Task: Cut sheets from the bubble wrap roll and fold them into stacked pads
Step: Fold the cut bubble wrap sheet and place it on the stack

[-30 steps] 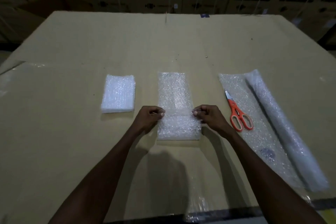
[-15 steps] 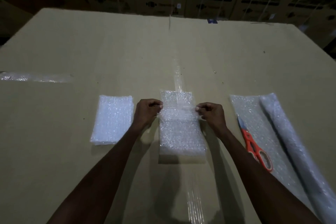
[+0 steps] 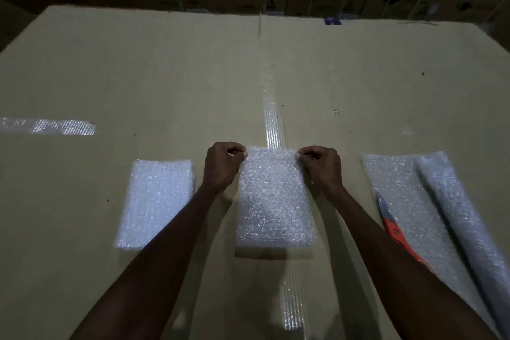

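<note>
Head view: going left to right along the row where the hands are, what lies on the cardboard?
Folded white bubble wrap pad → left hand → bubble wrap sheet being folded → right hand → orange-handled scissors → bubble wrap roll.

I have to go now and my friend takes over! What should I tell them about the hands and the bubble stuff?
Left hand and right hand each pinch a far corner of the folded sheet, mid-table.
Finished pad lies to its left, apart from it.
Bubble wrap roll, partly unrolled, lies on the right with the scissors on its loose end.
Done: one pad; this sheet cut and folded over.
Left: stack it on the pad, cut more.
</note>
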{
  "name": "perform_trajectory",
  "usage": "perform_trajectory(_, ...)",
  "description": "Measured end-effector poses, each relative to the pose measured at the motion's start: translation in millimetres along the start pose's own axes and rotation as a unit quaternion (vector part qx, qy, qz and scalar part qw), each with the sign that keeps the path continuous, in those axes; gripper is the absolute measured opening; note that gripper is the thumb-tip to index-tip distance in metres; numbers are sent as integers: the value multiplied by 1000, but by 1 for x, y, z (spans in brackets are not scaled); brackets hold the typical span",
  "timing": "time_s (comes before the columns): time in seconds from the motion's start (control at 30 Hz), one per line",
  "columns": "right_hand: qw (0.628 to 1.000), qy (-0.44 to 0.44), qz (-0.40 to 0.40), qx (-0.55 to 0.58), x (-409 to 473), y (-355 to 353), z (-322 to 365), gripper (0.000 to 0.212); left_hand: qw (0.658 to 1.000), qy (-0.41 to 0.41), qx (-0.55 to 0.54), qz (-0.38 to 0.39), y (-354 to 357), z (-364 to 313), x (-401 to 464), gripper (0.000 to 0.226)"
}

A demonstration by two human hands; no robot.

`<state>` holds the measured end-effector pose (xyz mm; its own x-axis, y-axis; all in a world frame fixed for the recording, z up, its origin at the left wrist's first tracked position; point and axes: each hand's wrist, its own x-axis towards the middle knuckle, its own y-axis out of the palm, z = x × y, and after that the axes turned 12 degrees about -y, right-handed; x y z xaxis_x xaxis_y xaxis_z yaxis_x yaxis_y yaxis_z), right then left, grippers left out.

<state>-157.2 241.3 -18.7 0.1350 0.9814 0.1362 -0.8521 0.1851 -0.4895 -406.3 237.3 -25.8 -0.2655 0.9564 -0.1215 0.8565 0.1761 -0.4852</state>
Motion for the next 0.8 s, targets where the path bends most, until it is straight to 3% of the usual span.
perform_trajectory(0.13, 1000, 0, -12, -8, 0, 2, 5, 11, 999, -14, -5, -30, 1, 0, -1, 15)
perform_trajectory(0.2, 999, -2, -26, -29, -2, -1, 10, 26, 998, -19, -17, -59, 1, -1, -10, 27)
perform_trajectory(0.3, 997, -44, -31, -55, -27, -4, 27, 38, 994, 59, -24, -91, 6, -1, -43, 38)
perform_trajectory(0.4, 990, -107, 23, -84, -75, 2, 41, 32, 985, 149, 65, -65, 16, 3, -88, 39)
perform_trajectory(0.63, 946, -162, 180, -218, -138, 28, 22, 55, 928, 199, 317, 3, 36, 40, -127, 54)
perform_trajectory(0.8, 908, -210, 221, -288, -140, 28, 11, 70, 911, 208, 356, 12, 33, 45, -130, 56)
